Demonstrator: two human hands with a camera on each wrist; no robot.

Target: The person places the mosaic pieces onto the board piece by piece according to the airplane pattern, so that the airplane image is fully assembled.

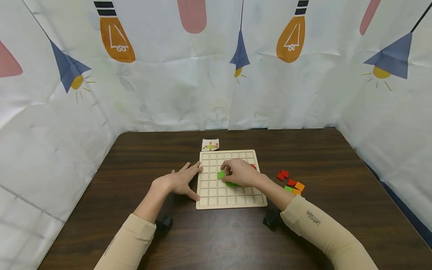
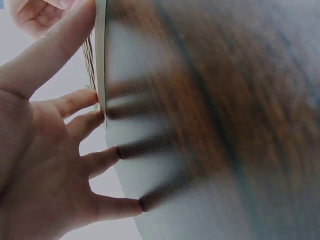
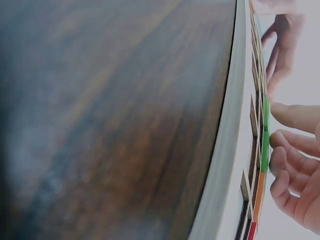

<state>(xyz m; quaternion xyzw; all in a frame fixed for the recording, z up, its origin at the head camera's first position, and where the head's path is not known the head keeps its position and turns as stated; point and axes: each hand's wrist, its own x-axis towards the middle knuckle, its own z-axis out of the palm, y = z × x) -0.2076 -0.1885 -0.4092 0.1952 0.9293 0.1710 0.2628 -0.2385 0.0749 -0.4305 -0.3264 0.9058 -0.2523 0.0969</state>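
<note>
In the head view a pale wooden grid board (image 1: 216, 202) lies on the table. My left hand (image 1: 180, 183) spreads along its left edge, thumb near the front corner and fingertips farther back; the left wrist view shows the thumb (image 2: 60, 47) against the board's side. Over the middle of the board is my right hand (image 1: 240, 171), its thumb and index finger curled about a green square tile (image 1: 221, 175). Seen from the right wrist, several green tiles (image 3: 265, 150), an orange tile (image 3: 259, 195) and a red tile (image 3: 252, 231) lie in a row. The hand hides part of that row.
Loose red tiles (image 1: 282, 174), orange tiles (image 1: 299, 186) and a green tile (image 1: 288, 188) lie right of the board. A small pattern card (image 1: 210, 144) sits behind the board's far left corner. The dark wooden table (image 1: 152, 150) reaches back to a printed curtain (image 1: 189, 93).
</note>
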